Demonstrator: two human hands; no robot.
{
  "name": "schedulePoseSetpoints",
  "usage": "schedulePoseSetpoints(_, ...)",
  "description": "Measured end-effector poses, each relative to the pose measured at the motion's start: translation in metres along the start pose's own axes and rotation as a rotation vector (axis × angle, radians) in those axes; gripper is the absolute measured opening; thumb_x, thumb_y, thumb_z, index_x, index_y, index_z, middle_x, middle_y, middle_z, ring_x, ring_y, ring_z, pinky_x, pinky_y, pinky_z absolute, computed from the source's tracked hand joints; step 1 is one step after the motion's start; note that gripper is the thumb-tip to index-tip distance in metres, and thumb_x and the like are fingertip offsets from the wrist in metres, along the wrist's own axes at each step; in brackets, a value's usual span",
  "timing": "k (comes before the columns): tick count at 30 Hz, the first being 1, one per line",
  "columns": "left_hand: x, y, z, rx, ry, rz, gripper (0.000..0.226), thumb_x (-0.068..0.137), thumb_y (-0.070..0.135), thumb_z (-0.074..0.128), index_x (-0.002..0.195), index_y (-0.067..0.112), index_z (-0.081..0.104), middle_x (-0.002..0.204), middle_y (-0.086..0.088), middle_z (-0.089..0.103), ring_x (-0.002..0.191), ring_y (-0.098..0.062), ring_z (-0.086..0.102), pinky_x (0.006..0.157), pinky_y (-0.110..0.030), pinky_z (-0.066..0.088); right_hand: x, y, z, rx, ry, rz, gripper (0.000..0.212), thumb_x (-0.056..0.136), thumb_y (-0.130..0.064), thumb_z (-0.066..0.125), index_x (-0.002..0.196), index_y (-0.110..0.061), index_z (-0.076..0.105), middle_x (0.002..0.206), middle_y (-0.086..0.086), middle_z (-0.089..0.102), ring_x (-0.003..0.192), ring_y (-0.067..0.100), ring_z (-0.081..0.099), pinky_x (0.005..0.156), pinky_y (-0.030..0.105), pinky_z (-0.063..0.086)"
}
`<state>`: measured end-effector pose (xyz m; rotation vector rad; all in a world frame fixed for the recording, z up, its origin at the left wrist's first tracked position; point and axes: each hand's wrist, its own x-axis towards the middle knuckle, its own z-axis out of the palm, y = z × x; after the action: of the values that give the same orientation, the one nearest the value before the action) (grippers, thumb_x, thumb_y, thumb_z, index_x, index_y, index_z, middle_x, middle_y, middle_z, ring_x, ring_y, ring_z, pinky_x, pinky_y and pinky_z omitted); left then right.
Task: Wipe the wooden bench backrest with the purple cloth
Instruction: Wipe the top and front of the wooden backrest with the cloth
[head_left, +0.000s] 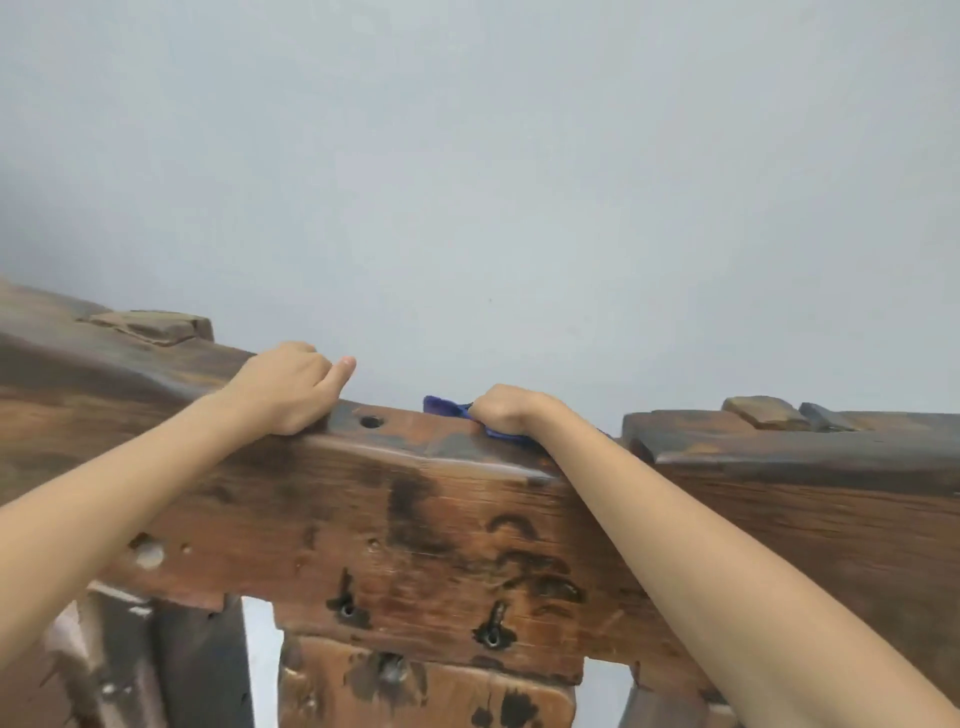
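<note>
- Two hands sit on the backrest (415, 499) top edge: our right hand (506, 410) has its fingers curled round the purple cloth (441, 406), pressing it onto the wood.
- Our left hand (288, 387) braces on the rail, fingers curled over the far edge, holding nothing else.
- We should probably keep the cloth flat and sweep along the grain, passing over the round hole (370, 421).

Worn on the head, close above the dark weathered wooden bench backrest (426, 499), facing the pale grey wall (467, 182).
</note>
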<state>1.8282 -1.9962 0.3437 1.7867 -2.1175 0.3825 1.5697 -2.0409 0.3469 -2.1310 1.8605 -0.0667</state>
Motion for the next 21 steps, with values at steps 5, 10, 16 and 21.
schedulePoseSetpoints(5, -0.001, -0.014, -0.002, 0.099, 0.156, -0.036, 0.045, 0.1, 0.045, 0.029, 0.086, 0.017, 0.062, 0.094, -0.008, 0.062, 0.101, -0.029, 0.055, 0.075, -0.037, 0.042, 0.024, -0.047, 0.013, 0.121, -0.054, -0.146, 0.045, 0.1, -0.02, 0.036, 0.075, -0.005, 0.069, 0.052, 0.008, 0.053, 0.048, 0.017, 0.049, 0.066, 0.024, 0.047)
schedulePoseSetpoints(10, -0.006, -0.054, -0.001, 0.052, 0.39, -0.444, 0.038, 0.094, 0.033, 0.034, 0.082, 0.013, 0.063, 0.094, -0.014, 0.069, 0.093, -0.035, 0.058, 0.073, -0.04, 0.04, 0.053, -0.115, 0.033, 0.421, -0.036, -0.181, 0.047, 0.105, -0.033, 0.044, 0.089, -0.005, 0.079, 0.074, 0.02, 0.071, 0.061, 0.024, 0.057, 0.069, 0.033, 0.038)
schedulePoseSetpoints(16, -0.019, -0.055, 0.002, -0.267, 0.759, -0.382, 0.021, 0.091, 0.027, 0.039, 0.072, 0.02, 0.046, 0.076, -0.005, 0.064, 0.081, -0.029, 0.057, 0.058, -0.034, 0.027, 0.082, -0.23, 0.046, 0.966, 0.067, -0.279, 0.034, 0.097, -0.044, 0.056, 0.098, -0.016, 0.076, 0.087, 0.006, 0.075, 0.077, 0.022, 0.068, 0.065, 0.028, 0.049)
schedulePoseSetpoints(21, -0.02, -0.056, -0.001, -0.358, 0.784, -0.381, 0.02, 0.088, 0.024, 0.041, 0.068, 0.019, 0.042, 0.068, -0.005, 0.063, 0.065, -0.032, 0.058, 0.054, -0.033, 0.024, 0.069, -0.229, 0.045, 0.734, 0.129, -0.599, 0.025, 0.093, -0.029, 0.055, 0.085, -0.038, 0.078, 0.087, -0.015, 0.078, 0.078, 0.002, 0.069, 0.066, 0.02, 0.053)
